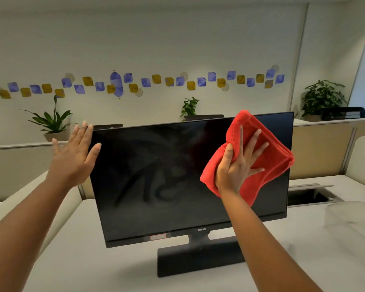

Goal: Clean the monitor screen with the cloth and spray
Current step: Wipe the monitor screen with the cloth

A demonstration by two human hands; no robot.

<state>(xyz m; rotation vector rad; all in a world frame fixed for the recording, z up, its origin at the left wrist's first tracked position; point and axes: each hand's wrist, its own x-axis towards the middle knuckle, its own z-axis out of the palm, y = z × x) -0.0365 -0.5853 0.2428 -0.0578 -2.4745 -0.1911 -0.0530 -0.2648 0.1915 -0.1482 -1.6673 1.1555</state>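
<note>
A black monitor (156,175) stands on its dark base (198,258) in the middle of the white desk (303,260); the dark screen shows smeared wipe marks at its centre. My right hand (238,165) presses a folded red cloth (270,163) flat against the upper right part of the screen, fingers spread over it. My left hand (74,157) is flat and open against the monitor's upper left edge, thumb resting on the front of the screen. No spray bottle is in view.
An open cable hatch (308,194) sits in the desk right of the monitor. Low beige partitions (320,150) run behind the desk, with potted plants (53,123) on their ledge. A dark chair back (343,112) shows at the far right.
</note>
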